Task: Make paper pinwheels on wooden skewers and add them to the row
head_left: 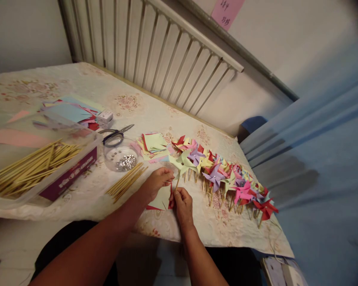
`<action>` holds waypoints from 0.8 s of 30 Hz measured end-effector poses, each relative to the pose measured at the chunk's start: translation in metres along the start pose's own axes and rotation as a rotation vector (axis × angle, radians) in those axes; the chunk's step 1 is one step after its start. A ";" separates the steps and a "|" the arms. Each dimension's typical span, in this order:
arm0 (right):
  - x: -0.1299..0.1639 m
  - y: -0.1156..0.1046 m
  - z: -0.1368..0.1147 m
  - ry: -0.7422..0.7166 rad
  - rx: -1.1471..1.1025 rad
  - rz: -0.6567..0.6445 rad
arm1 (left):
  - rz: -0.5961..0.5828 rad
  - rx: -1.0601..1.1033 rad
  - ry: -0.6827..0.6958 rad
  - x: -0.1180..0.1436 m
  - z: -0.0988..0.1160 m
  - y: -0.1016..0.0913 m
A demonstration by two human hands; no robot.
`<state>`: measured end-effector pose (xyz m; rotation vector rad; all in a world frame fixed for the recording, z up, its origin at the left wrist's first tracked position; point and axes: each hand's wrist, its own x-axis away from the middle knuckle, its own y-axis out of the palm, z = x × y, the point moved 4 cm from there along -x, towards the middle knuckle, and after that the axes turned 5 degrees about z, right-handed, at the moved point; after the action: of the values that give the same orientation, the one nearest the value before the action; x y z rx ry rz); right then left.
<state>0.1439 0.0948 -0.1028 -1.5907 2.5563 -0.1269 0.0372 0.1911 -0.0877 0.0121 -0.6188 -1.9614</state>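
Note:
My right hand [183, 207] is closed round the thin stick of a pale green paper pinwheel [181, 163], which stands up above my fingers. Just left of the stick, my left hand [158, 180] has its fingers pinched together; what they hold, if anything, is too small to make out. Under both hands lie cut paper squares [160, 198], pale green on top with red edges showing. A row of thin wooden sticks [127, 182] rests on the cloth left of my left hand.
Finished pinwheels [217, 174] lie in a long heap to the right. Leftward are a round clear dish [121, 157] of metal fasteners, scissors [115, 136], a plastic box [74, 174] of sticks and coloured paper [67, 111]. More squares [154, 143] sit behind.

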 end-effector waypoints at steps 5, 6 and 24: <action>0.000 0.000 0.000 0.009 -0.003 0.004 | -0.003 0.010 -0.002 0.001 0.001 0.001; 0.000 0.000 0.000 0.011 -0.001 0.005 | -0.004 0.015 -0.007 0.001 0.001 0.001; 0.000 0.001 0.000 0.001 0.012 -0.016 | -0.213 -0.038 -0.006 0.009 -0.015 0.022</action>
<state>0.1430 0.0949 -0.1026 -1.6078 2.5386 -0.1439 0.0556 0.1704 -0.0892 0.0510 -0.6042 -2.1795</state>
